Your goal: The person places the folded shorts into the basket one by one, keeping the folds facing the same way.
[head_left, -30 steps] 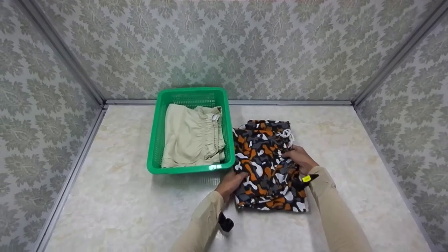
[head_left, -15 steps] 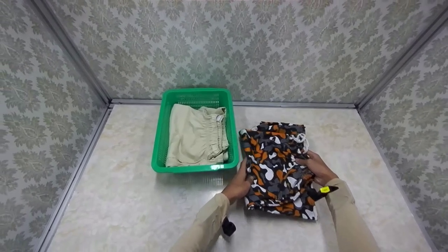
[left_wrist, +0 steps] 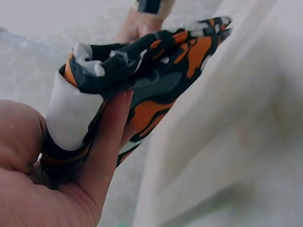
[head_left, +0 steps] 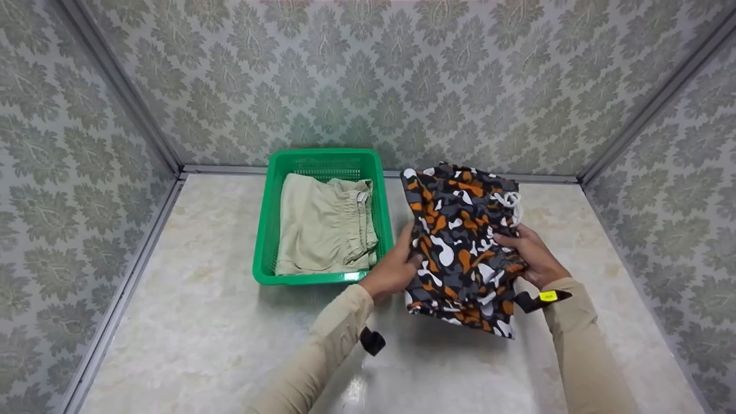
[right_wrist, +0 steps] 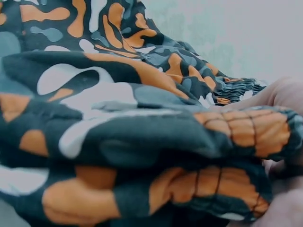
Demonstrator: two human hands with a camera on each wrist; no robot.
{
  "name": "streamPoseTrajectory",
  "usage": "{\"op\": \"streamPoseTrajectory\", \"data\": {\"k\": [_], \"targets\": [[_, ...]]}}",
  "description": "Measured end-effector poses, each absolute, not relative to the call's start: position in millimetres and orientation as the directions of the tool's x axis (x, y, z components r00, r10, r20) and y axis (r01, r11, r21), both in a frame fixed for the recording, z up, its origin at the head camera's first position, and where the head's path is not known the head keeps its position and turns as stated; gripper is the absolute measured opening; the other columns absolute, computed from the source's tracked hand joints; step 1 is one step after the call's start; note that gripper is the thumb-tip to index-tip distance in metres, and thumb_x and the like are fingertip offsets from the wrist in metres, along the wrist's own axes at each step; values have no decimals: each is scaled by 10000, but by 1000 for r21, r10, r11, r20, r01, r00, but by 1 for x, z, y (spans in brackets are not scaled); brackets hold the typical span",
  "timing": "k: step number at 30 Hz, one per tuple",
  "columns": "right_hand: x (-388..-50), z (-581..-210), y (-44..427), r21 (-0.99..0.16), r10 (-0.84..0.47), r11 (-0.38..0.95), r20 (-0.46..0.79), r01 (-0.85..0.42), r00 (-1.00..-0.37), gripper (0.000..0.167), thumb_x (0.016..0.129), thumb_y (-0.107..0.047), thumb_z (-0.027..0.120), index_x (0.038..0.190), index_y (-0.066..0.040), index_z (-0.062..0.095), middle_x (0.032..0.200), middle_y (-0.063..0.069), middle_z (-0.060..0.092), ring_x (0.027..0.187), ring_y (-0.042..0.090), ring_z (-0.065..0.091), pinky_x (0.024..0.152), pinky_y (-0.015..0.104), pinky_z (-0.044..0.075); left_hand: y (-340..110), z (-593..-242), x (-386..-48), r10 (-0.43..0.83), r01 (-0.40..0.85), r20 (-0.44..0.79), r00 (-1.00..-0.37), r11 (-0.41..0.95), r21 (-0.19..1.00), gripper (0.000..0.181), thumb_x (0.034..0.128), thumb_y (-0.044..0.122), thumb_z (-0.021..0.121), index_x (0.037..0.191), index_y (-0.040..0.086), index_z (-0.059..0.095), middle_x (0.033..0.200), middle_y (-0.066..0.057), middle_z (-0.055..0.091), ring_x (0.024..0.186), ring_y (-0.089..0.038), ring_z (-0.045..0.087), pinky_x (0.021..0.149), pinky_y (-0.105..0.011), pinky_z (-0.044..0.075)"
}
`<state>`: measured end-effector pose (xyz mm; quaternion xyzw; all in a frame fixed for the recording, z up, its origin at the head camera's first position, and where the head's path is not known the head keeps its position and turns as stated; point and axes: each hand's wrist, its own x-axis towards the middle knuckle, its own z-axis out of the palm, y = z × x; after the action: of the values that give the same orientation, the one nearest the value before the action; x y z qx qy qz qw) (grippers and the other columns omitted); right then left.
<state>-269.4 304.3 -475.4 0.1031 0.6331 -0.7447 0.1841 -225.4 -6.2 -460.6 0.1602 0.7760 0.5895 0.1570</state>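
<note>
Folded shorts with a black, orange, grey and white camouflage pattern hang above the table, right of the green basket. My left hand grips their left edge; in the left wrist view its fingers lie under the folded layers. On the other side my right hand pinches the gathered waistband edge, thumb on top. A white drawstring dangles near the right fingers. In the right wrist view the stitched elastic waistband shows close up, folded in layers, with part of the hand at the right.
The green plastic basket stands left of the shorts, against the back wall. Inside it lie folded beige shorts. Patterned walls with metal edging enclose the marbled table at the back and both sides.
Both hands have lifted the camouflage shorts off the table, shifting them right, then up and towards the back wall. Basket and beige shorts stay put, apart from a slight view shift.
</note>
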Motion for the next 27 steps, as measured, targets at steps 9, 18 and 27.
{"op": "streamPoseTrajectory", "data": {"k": [9, 18, 27], "targets": [[-329, -444, 201, -911, -241, -103, -366, 398, -899, 677, 995, -58, 601, 1586, -126, 275, 1272, 135, 579, 843, 165, 685, 681, 263, 573, -112, -431, -267, 383, -128, -183, -905, 166, 978, 762, 1074, 80, 444, 1642, 301, -14, 1701, -26, -7, 1546, -252, 66, 1219, -461, 182], [-367, -442, 94, -946, -299, 16, -312, 323, -902, 791, 964, -3, 592, 1624, -101, 167, 1528, 164, 419, 932, 199, 621, 694, 284, 552, -200, -435, -279, 212, -203, -268, -940, 284, 937, 784, 1074, 73, 431, 1636, 257, -85, 1700, -70, -47, 1548, -305, 33, 1220, -501, 166], [-382, -456, 43, -945, -266, 263, -264, 193, -927, 706, 989, -2, 543, 1615, -83, 227, 1621, 134, 293, 1370, 297, 430, 1076, 412, 407, -218, -462, -280, 46, -192, -250, -967, 510, 838, 756, 1082, 88, 401, 1636, 239, -91, 1681, -132, 147, 1496, -363, 254, 1181, -543, 253]]}}
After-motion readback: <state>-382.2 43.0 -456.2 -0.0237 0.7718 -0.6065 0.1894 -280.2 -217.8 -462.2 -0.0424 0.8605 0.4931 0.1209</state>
